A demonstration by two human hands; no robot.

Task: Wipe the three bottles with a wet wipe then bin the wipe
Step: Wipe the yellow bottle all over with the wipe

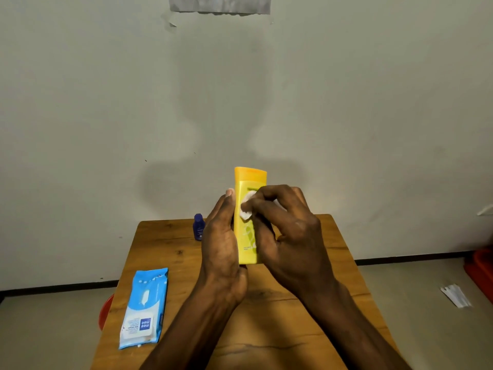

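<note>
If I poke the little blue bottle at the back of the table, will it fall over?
Probably yes. The small blue bottle stands upright on a narrow base, taller than it is wide, so a poke near its cap would likely tip it. It looks like light plastic, so it may slide on the smooth wooden table. Its rounded body might roll afterwards.

Above the desk [333, 236], a tall bottle [246, 249] stands upright between the left hand [221, 244] and right hand [288, 231]; a wipe [246, 206] lies against its front. Small bottle [199, 227]: rear, left of hands. Wipe pack [144, 308]: front left, on desk.
</note>
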